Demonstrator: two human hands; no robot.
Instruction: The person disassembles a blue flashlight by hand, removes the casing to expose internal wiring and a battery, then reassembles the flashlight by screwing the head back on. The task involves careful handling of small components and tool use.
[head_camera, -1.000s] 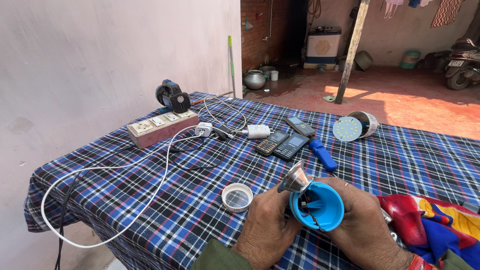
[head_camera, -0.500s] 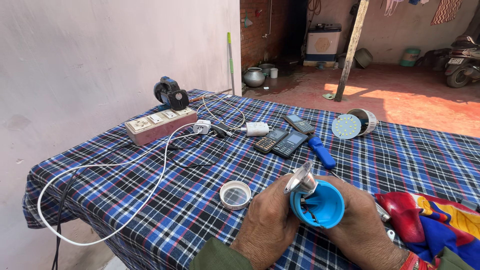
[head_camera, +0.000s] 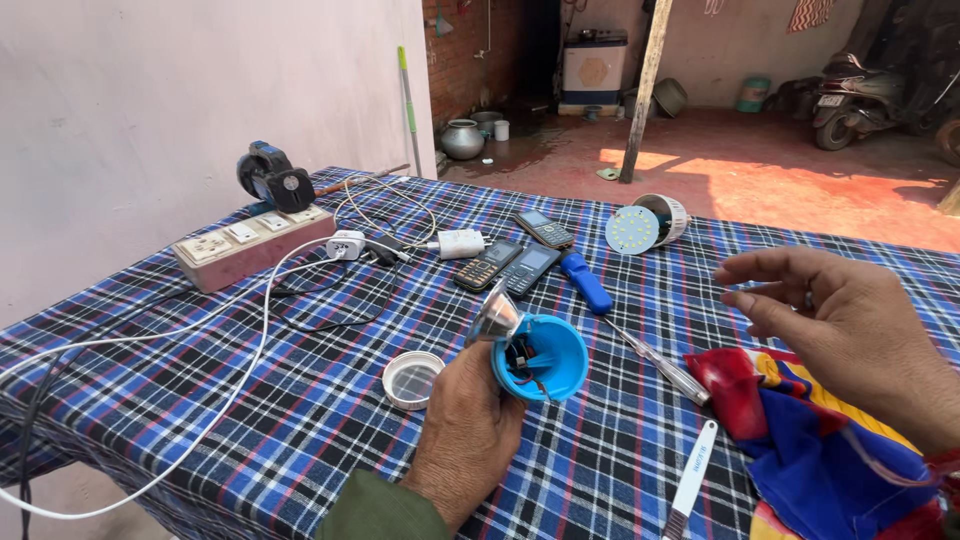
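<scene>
The left hand has its grip clamped on a blue shell, a cup-shaped housing tilted so its open mouth faces up toward the camera; dark parts and thin wires show inside. A silvery reflector sits against the shell's upper left rim, seemingly pinned there by the thumb, which looks like a way to keep both pieces in one hand while the inside stays in view. The shell hangs just above the surface, near its front edge.

The right hand hovers in the air, fingers spread apart and holding nothing, above a red and blue cloth.

A clear cap lies just beside the left hand. A screwdriver with a blue handle lies between the shell and the cloth, and a white tool lies near the front edge. Farther back are phones, a bulb and a power strip whose white cable loops toward the left edge.

Open room lies between the shell and the phones; the cable crowds the left side, the cloth the right.
</scene>
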